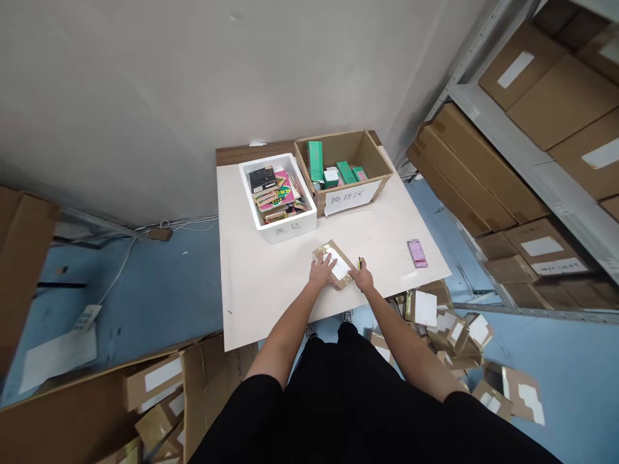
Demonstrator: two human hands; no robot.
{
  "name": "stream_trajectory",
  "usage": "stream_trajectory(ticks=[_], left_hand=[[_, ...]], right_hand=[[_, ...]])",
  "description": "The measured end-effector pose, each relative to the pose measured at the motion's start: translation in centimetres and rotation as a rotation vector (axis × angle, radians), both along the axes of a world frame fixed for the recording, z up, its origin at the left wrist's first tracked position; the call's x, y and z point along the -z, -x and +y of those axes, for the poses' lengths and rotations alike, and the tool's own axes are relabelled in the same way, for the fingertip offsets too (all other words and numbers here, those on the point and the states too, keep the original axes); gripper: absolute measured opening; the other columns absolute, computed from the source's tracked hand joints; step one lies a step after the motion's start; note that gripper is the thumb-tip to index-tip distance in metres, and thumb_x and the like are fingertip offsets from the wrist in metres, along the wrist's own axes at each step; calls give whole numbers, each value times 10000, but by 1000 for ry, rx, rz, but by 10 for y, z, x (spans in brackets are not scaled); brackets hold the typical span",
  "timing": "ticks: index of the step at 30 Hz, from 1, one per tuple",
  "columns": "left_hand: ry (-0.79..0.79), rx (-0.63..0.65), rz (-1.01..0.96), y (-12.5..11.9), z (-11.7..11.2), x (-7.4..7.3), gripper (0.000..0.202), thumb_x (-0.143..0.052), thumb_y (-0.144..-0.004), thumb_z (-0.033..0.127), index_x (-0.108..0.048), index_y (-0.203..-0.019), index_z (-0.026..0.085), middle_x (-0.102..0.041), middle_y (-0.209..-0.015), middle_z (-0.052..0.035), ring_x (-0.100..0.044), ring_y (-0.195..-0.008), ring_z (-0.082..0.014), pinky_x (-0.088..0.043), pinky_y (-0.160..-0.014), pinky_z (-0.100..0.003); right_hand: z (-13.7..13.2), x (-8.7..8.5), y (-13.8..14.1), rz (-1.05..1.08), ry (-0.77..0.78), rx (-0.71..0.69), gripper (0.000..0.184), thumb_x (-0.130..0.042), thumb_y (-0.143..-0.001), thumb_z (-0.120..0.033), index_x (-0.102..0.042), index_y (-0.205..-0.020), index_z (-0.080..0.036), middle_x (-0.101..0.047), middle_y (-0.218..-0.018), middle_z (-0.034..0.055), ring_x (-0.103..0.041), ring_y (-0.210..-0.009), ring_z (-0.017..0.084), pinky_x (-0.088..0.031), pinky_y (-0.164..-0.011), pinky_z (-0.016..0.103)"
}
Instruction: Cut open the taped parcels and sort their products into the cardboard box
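Note:
A small brown cardboard parcel (335, 261) with a white label lies on the white table (271, 283) near its front edge. My left hand (322, 270) rests flat on the parcel's left side, fingers spread. My right hand (362, 276) is at the parcel's right edge, fingers closed round a thin dark tool with a yellow tip (360, 263), perhaps a cutter or pen.
At the table's back stand a white foam box (285, 225) of colourful packs and a cardboard box (374, 173) of green packs. A pink item (417, 252) lies right. Labelled parcels (449, 328) litter the floor right; cartons (159, 393) at left; shelving (532, 161) at right.

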State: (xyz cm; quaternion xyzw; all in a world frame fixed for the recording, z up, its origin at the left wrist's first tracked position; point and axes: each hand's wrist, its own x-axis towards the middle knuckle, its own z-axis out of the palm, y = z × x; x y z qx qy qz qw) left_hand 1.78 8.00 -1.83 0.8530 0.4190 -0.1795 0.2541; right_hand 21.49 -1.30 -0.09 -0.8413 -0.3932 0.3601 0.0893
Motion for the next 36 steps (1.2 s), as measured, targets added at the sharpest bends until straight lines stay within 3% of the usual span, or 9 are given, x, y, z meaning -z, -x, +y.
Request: stream_trajectory(ticks=[3,6,10,13,16,20,24,30,36], left_hand=[[-47,-193,78,-19,-20,-1,967,-663,-911,667,-265,-1730,343,-175,-1824,-96,-108,-1651,-458,-261,-1255,-655],[-93,-345,177,-47,-36,-1,882,-567,-973,660,-317,-1722,267,-293,-1775,-175,-242,-1587,-510,-269,-1236,-685],[-90,-352,200,-68,-47,1,740,-537,-1030,479,-361,-1706,234,-480,-1647,-211,-368,-1539,-446,-318,-1240,-633],[-109,-317,146,-64,-50,2,686,-509,-1052,418,-352,-1707,287,-387,-1730,-148,-249,-1629,-391,-329,-1261,-597],[-93,-300,118,-55,-49,1,674,-497,-1066,447,-353,-1704,288,-234,-1808,-103,-143,-1675,-363,-287,-1301,-571],[-74,-305,132,-52,-46,0,678,-528,-1059,448,-378,-1691,252,-214,-1809,-126,-144,-1678,-364,-272,-1313,-570],[-84,-313,131,-55,-46,-1,705,-542,-1050,441,-347,-1705,268,-240,-1802,-126,-155,-1676,-362,-275,-1316,-574],[-91,-315,155,-56,-46,2,718,-519,-1050,474,-311,-1717,312,-253,-1799,-110,-181,-1668,-382,-278,-1303,-629],[-82,-313,150,-55,-43,6,696,-508,-1061,498,-358,-1705,278,-237,-1805,-103,-157,-1676,-355,-278,-1318,-568]], right_hand=[[27,6,-1,-19,-33,9,904,-620,-1015,-456,-142,-1732,-181,-710,-1359,171,-696,-1259,312,-527,-1005,363],[58,3,-16,-67,-60,-76,983,-695,-970,-404,-117,-1743,-214,-660,-1407,175,-699,-1228,311,-521,-986,345],[79,3,-42,-36,-120,-176,1019,-711,-964,-417,-98,-1752,-211,-652,-1424,170,-687,-1232,307,-521,-1005,344],[68,5,-61,67,-179,-187,796,-530,-1067,-433,-172,-1742,-206,-706,-1383,139,-701,-1205,290,-527,-1026,354],[43,7,-79,153,-114,-227,623,-398,-1114,-341,-279,-1716,-237,-770,-1260,103,-755,-1034,254,-553,-978,344],[16,5,-88,234,-13,-347,594,-448,-1104,-296,-344,-1689,-281,-792,-1162,64,-760,-883,215,-569,-895,304],[12,1,-79,187,-31,-403,574,-460,-1093,-263,-392,-1663,-282,-775,-1241,92,-752,-1040,245,-542,-920,294],[17,-2,-72,109,-7,-346,584,-412,-1101,-256,-355,-1682,-252,-767,-1246,145,-744,-1101,287,-537,-915,326],[20,1,-76,155,-46,-323,560,-452,-1087,-230,-420,-1646,-245,-772,-1238,110,-751,-1075,252,-563,-936,310]])
